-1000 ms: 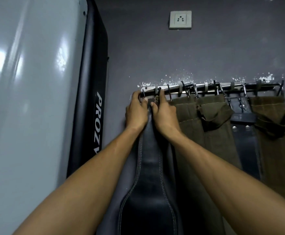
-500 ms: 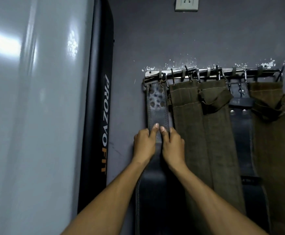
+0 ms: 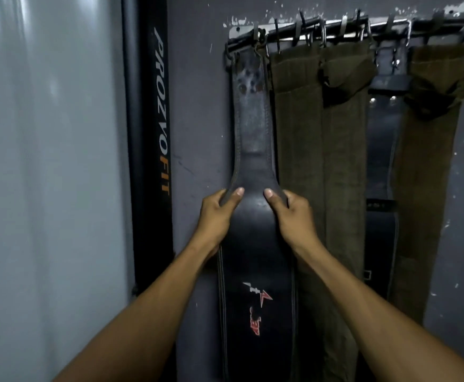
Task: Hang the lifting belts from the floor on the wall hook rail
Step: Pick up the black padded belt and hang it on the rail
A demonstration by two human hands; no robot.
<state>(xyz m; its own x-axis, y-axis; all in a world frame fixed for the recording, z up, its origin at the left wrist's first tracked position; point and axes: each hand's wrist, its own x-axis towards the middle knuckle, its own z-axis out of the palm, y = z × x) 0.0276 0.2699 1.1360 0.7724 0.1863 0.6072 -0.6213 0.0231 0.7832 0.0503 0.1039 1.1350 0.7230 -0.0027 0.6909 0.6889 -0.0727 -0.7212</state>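
Observation:
A black leather lifting belt [image 3: 254,139] hangs by its buckle from the leftmost hooks of the metal hook rail [image 3: 344,24] on the dark wall. Its wide lower part carries a red and white logo. My left hand [image 3: 218,213] grips the belt's left edge where it widens, thumb across the front. My right hand [image 3: 287,213] grips the right edge at the same height. To the right hang two olive fabric belts [image 3: 322,150], another black leather belt [image 3: 381,150] and a brown fabric belt [image 3: 429,166].
A tall black padded piece marked PROZVOFIT [image 3: 160,114] stands against the wall just left of the belts. A glossy pale panel [image 3: 49,175] fills the left side. Bare wall [image 3: 197,119] shows between the pad and the rail.
Both hands slid down the black belt from the hooks to its widening middle. The belt now hangs by its buckle on the rail, and my view has dropped lower.

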